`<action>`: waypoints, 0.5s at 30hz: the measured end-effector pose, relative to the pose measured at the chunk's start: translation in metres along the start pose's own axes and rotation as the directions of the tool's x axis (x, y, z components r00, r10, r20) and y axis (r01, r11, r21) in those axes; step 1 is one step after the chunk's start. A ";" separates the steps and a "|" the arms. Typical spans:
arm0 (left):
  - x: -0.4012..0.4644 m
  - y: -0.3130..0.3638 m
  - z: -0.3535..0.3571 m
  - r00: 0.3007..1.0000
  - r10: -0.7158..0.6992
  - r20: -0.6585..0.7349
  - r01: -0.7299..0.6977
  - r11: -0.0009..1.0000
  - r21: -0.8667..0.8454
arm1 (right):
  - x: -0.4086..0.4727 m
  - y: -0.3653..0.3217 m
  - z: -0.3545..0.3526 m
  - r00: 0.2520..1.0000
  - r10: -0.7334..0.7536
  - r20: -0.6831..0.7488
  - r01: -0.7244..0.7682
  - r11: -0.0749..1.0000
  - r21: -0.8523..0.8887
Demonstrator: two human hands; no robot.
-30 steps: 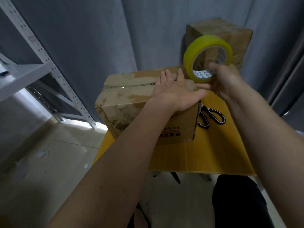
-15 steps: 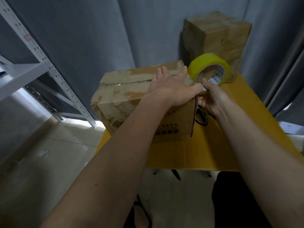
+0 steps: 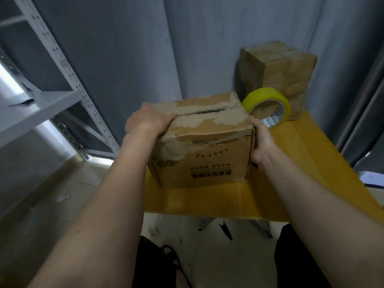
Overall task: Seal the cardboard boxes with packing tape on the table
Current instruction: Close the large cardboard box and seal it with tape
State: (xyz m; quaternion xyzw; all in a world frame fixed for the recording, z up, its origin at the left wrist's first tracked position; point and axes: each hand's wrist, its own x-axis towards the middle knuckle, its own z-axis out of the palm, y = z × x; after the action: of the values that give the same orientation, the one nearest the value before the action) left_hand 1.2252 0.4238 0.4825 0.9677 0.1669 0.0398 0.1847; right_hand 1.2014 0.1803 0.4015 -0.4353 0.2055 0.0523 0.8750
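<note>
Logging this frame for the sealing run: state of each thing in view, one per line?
Near box: on the table, flaps down, top seam showing a dark gap, old tape torn.
Left hand: grips the box's top left corner.
Right hand: against the box's right side; finger curl not visible.
Tape roll: on edge beside the box, not held.
Far box stack: closed, taped, at the table's far corner.

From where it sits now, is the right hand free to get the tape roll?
Probably yes. The right hand holds the box's right side, and the tape roll stands just beyond its fingertips on the table with nothing between. It must first let go of the box.
</note>
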 end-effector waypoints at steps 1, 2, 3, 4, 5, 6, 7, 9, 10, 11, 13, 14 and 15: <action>0.002 -0.009 -0.001 1.000 0.001 0.025 0.000 1.000 -0.031 | -0.004 0.000 0.004 1.000 0.001 0.014 -0.001 1.000 -0.006; 0.003 -0.018 -0.002 0.999 -0.001 0.053 0.004 0.998 -0.067 | -0.007 -0.001 0.007 1.000 -0.005 0.024 0.005 1.000 -0.011; 0.003 -0.024 -0.003 0.998 0.001 0.070 0.006 0.995 -0.104 | -0.011 -0.003 0.011 0.999 -0.018 0.029 0.018 1.000 -0.021; 0.004 -0.029 -0.004 0.998 0.008 0.068 0.002 0.990 -0.140 | -0.014 -0.006 0.015 0.999 -0.037 0.031 0.038 0.999 -0.030; 0.003 -0.033 -0.005 0.998 0.009 0.056 0.001 0.985 -0.172 | -0.017 -0.010 0.020 0.998 -0.057 0.028 0.058 0.997 -0.043; 0.001 -0.037 -0.005 0.999 0.005 0.037 0.003 0.979 -0.205 | -0.021 -0.015 0.026 0.997 -0.074 0.026 0.075 0.995 -0.065; -0.002 -0.041 -0.005 1.000 -0.001 0.023 0.006 0.970 -0.244 | -0.025 -0.022 0.033 0.995 -0.094 0.023 0.095 0.991 -0.098; -0.007 -0.048 -0.002 1.000 -0.018 0.020 0.024 0.930 -0.367 | -0.035 -0.040 0.052 0.986 -0.165 0.016 0.165 0.969 -0.184; -0.010 -0.051 0.001 0.999 -0.025 0.034 0.038 0.890 -0.455 | -0.040 -0.049 0.062 0.977 -0.214 0.014 0.211 0.948 -0.236; -0.014 -0.054 0.005 0.998 -0.032 0.056 0.058 0.838 -0.542 | -0.045 -0.059 0.073 0.962 -0.272 0.010 0.262 0.919 -0.295; -0.022 -0.057 0.020 0.990 -0.034 0.139 0.122 0.712 -0.691 | -0.054 -0.076 0.094 0.908 -0.419 0.029 0.390 0.816 -0.426; -0.025 -0.057 0.029 0.982 -0.035 0.183 0.161 0.656 -0.737 | -0.060 -0.081 0.105 0.872 -0.486 0.058 0.451 0.750 -0.483; -0.028 -0.056 0.039 0.974 -0.037 0.222 0.197 0.624 -0.756 | -0.065 -0.084 0.116 0.846 -0.526 0.090 0.488 0.693 -0.531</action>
State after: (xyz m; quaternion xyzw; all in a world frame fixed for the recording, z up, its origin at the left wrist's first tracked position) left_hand 1.1871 0.4501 0.4252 0.7812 0.1785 0.0052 0.5982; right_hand 1.2014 0.2252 0.5521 -0.7023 0.0845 -0.1509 0.6906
